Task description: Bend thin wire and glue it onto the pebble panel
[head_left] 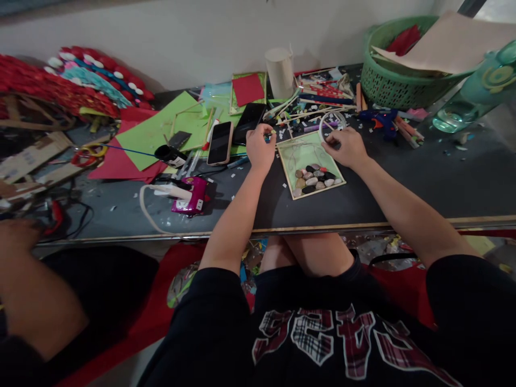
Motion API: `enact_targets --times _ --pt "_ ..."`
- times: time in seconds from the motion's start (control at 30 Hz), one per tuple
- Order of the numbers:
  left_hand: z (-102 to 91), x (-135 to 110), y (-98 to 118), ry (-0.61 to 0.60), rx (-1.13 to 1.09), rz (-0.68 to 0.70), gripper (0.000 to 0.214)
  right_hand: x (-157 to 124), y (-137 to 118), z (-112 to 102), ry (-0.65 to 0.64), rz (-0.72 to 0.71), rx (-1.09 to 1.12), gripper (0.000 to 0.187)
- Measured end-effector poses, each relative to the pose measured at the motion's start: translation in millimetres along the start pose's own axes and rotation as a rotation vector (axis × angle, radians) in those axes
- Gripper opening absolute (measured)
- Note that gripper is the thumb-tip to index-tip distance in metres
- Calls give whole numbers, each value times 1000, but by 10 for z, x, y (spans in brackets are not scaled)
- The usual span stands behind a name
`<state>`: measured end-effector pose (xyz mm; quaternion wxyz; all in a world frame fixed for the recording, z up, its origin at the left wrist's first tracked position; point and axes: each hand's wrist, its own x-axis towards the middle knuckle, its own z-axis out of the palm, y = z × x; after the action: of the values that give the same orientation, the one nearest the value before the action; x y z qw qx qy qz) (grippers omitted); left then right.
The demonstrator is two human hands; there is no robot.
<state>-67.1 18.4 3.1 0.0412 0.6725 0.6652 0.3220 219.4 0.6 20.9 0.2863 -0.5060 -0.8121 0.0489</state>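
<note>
A light green craft board (303, 156) with a wooden stick frame lies on the dark table (423, 183). Several small stones (314, 179) are grouped at its near end. My left hand (260, 146) rests at the board's far left corner, fingers curled around something small I cannot make out. My right hand (345, 147) is at the board's far right corner, fingers pinched on a thin white ring (331, 119) that arcs up from it.
Two phones (220, 142) lie left of the board, with green and red paper sheets (161, 129) beyond. A pink glue gun (189, 195), a blue glue gun (379, 119), a green basket (397, 80), a paper roll (280, 71) and a bottle (479, 91) surround it. Another person's arm (28, 285) is at lower left.
</note>
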Motion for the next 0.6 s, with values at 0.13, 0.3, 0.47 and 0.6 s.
enact_targets --times 0.13,0.3,0.47,0.6 --pt "88 61 -102 149 -66 118 20 -12 -20 19 22 -1 18 12" --pt "263 333 -89 92 -5 237 25 -32 -1 38 70 -10 37 14" --pt "310 655 -42 -32 78 129 24 -37 37 61 93 -25 76 14" --pt "286 733 -15 -142 169 186 22 -21 11 62 90 -4 101 16"
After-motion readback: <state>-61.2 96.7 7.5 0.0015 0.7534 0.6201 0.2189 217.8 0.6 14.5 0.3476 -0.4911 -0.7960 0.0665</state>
